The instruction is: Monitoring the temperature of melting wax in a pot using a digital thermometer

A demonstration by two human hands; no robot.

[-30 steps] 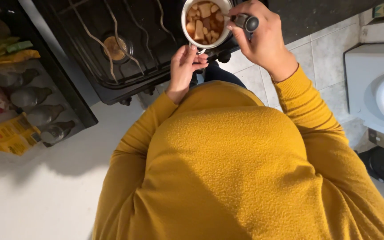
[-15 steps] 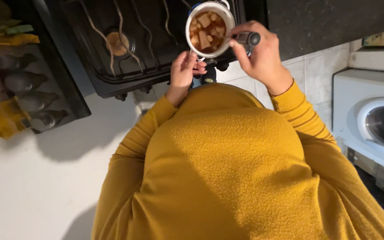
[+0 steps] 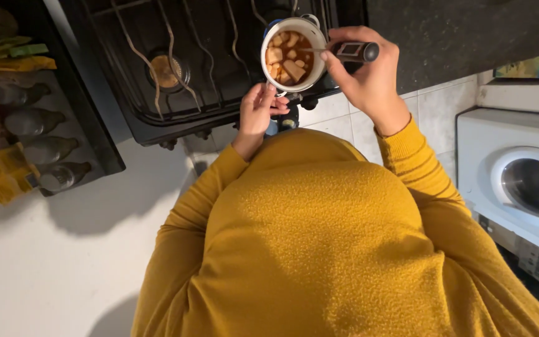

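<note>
The stove (image 3: 176, 68) filled the frame's eleven o'clock. At twelve o'clock on it sat the pot (image 3: 293, 53) of brown broth and pale chunks. The left hand (image 3: 258, 111) pinched its near handle; the right hand (image 3: 363, 68), fingers wrapped round a dark-handled tool (image 3: 354, 51), kept the tip in the broth. Stirring seemed under way; continuing would need a steadied pot.

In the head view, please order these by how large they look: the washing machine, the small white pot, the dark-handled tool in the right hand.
1. Washing machine
2. Small white pot
3. Dark-handled tool, partly covered by the right hand
</note>
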